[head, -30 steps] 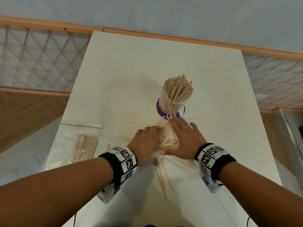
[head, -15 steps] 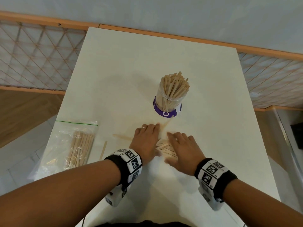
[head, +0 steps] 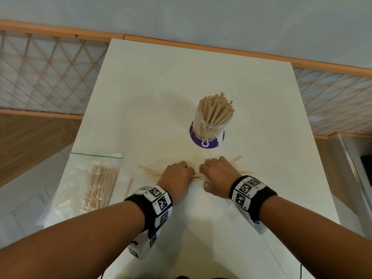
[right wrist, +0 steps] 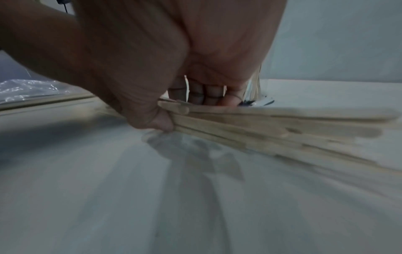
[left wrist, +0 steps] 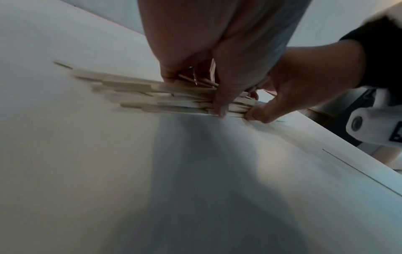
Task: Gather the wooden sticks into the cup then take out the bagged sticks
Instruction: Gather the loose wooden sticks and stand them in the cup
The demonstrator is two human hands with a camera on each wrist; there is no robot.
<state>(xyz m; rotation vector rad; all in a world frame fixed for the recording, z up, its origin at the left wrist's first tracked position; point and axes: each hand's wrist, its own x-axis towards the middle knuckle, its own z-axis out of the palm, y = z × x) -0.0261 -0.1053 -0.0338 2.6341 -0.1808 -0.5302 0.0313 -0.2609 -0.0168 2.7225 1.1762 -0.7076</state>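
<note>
Spanning the view, the white counter (head: pixel 201 77) carries a zip bag (head: pixel 84 184) of sticks at its left edge and a clear cup (head: pixel 209 125), already packed with sticks, farther back. Nearer, the left hand (head: pixel 175 178) and right hand (head: pixel 218 177) each have a curled grip pinching the loose sticks (left wrist: pixel 152 96) into one flat bundle on the counter. One stray stick (head: pixel 128 188) lies left. Gathering seems under way; next, lift the bundle, upend it into the crowded cup.

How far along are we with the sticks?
Done: the cup is already packed with sticks. In hand: left hand and right hand pinch a loose bundle together. Left: one stray stick, then the bagged sticks, still inside.
</note>
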